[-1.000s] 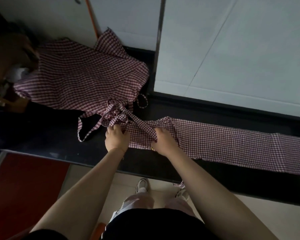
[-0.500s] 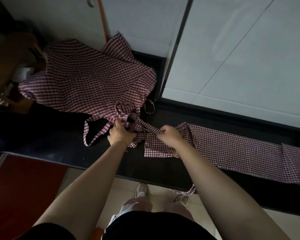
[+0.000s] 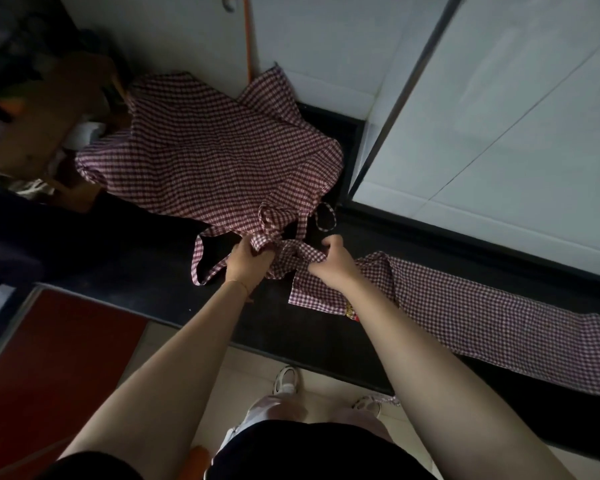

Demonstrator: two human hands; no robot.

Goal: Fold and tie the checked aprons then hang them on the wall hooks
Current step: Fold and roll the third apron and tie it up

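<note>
A red-and-white checked apron folded into a long strip (image 3: 482, 313) lies across the dark counter (image 3: 312, 337), running off to the right. Its left end has loose straps (image 3: 298, 254). My left hand (image 3: 248, 263) is closed on a bunch of strap fabric. Just to its right, my right hand (image 3: 333, 263) pinches another strap, which stretches between the two hands. A second checked apron (image 3: 215, 157) lies spread and rumpled at the back left, its straps looping toward my hands. I cannot tell which apron each strap belongs to.
White wall panels (image 3: 499, 116) rise behind the counter, with an orange cord (image 3: 247, 46) hanging down the wall. Brown clutter and a white object (image 3: 84, 133) sit at the far left. A red surface (image 3: 49, 358) lies lower left. My shoes (image 3: 286, 379) stand on pale floor below the counter's edge.
Both hands moved away from the folded strip's end toward the tangled straps and now pull a strap between them. The view has shifted down and right.
</note>
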